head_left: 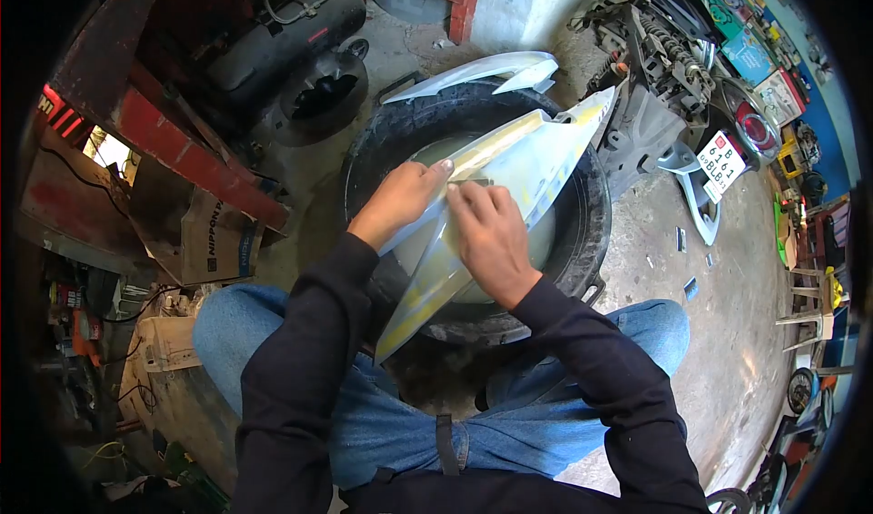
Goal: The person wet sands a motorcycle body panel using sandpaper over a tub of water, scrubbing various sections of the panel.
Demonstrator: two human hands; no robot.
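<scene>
A long, pointed motorcycle body panel (pixel 536 164), pale blue-white with yellowish patches, lies slantwise across a black tub (pixel 596 232). My left hand (pixel 405 200) is closed on the panel's left edge, thumb on top. My right hand (pixel 491 241) presses bent fingers on the panel's middle, close to my left thumb. A small grey-green piece of sandpaper (pixel 479 182) shows at those fingertips, mostly hidden under them. Cloudy water (pixel 436 155) stands in the tub beneath the panel. A second, slimmer pale panel (pixel 473 70) rests over the tub's far rim.
Motorcycle parts (pixel 655 59) and a license plate (pixel 721 164) are at the right back. A black tank (pixel 282 46) and a red metal frame (pixel 182 150) stand at the left, with a cardboard box (pixel 218 241) below. My knees flank the tub.
</scene>
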